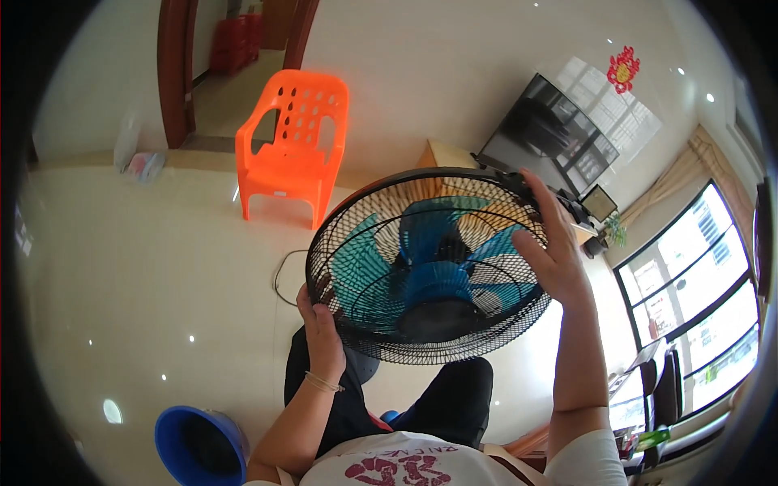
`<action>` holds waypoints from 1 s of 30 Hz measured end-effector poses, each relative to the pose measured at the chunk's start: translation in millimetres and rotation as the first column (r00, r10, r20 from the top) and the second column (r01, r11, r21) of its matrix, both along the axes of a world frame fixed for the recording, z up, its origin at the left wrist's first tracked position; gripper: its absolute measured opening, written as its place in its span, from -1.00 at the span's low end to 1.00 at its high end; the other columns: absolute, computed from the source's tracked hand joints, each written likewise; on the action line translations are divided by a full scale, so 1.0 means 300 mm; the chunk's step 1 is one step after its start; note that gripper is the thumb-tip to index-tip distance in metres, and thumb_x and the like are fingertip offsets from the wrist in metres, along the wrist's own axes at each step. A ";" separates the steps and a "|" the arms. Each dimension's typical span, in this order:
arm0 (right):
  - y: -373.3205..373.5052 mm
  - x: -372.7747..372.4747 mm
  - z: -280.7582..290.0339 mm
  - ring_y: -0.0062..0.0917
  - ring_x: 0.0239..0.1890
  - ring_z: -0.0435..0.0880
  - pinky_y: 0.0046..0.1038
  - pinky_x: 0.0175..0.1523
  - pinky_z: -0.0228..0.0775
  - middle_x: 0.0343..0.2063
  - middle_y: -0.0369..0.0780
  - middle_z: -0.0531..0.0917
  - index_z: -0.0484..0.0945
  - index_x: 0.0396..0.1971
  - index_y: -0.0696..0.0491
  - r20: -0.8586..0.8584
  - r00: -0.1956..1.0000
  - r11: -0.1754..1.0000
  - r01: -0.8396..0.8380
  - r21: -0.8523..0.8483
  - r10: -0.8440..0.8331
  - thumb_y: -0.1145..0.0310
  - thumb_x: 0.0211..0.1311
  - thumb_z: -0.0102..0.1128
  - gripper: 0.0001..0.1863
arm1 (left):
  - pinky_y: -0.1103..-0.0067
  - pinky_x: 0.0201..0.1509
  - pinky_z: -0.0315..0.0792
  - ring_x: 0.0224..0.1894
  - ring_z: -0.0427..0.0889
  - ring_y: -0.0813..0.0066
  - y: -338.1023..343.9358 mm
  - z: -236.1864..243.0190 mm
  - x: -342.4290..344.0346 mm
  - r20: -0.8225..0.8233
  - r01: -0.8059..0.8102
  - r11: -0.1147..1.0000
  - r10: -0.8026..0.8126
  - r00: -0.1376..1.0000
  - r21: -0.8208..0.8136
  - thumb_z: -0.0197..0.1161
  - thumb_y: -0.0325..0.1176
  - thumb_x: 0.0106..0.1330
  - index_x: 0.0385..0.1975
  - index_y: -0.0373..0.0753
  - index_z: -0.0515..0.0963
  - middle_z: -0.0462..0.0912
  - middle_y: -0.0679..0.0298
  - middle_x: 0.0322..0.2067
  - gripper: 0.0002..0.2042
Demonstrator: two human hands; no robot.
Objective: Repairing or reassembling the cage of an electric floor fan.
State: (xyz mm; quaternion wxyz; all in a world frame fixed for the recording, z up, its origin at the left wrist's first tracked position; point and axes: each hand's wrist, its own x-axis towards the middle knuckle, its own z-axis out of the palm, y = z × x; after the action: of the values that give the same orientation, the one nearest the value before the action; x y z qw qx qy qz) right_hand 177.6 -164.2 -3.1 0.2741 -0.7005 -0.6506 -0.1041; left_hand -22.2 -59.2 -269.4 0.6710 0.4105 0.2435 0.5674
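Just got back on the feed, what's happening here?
A person is holding a caged fan in front of them with both hands. The left hand has its lower left rim, and the right hand its upper right rim. The blue blades are inside the cage. A blue bucket stands on the floor to the left, and an orange chair farther ahead.

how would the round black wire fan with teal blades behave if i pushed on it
The round fan with black wire guard and teal blades may give slightly under pressure, since its wires look thin. Being wide, it could tilt or twist if pushed at one edge. Its curved rim might roll if set on edge.
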 end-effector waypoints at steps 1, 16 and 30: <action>0.001 -0.002 0.000 -0.16 0.23 0.40 -0.24 0.30 0.19 0.18 0.00 0.41 0.21 0.34 -0.01 -0.001 1.000 1.000 0.007 0.014 -0.007 0.01 0.19 0.17 -0.25 | 0.47 0.34 0.13 0.23 0.26 0.38 0.004 0.001 -0.003 -0.034 -0.008 1.000 0.007 0.999 -0.014 -0.19 0.18 0.45 0.32 -0.28 0.00 0.24 0.12 0.21 -0.32; 0.018 0.020 -0.044 -0.10 0.31 0.31 -0.17 0.35 0.15 0.25 0.03 0.35 0.12 0.39 -0.09 0.049 0.996 0.997 0.072 0.041 -0.074 -0.13 0.23 0.12 -0.19 | 0.45 0.39 0.06 0.32 0.20 0.34 0.052 -0.039 -0.030 -0.002 0.112 0.991 -0.112 0.994 0.072 -0.27 0.12 0.49 0.39 -0.28 -0.07 0.18 0.11 0.30 -0.32; 0.035 0.049 -0.051 -0.24 0.16 0.49 -0.26 0.27 0.23 0.14 -0.10 0.50 0.31 0.30 -0.14 0.022 0.999 0.982 -0.034 0.184 0.031 -0.18 0.21 0.12 -0.28 | 0.44 0.43 0.03 0.34 0.18 0.41 0.051 -0.001 -0.054 -0.045 0.175 0.981 -0.179 0.983 -0.082 -0.34 0.32 0.37 0.40 -0.25 0.00 0.18 0.26 0.34 -0.19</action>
State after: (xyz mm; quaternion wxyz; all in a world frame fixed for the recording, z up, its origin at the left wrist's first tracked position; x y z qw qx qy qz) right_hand 192.4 -153.6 -18.5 0.3331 -0.6604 -0.6522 -0.1659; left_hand -38.3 -43.8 -269.7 0.7277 0.4186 0.2454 0.4849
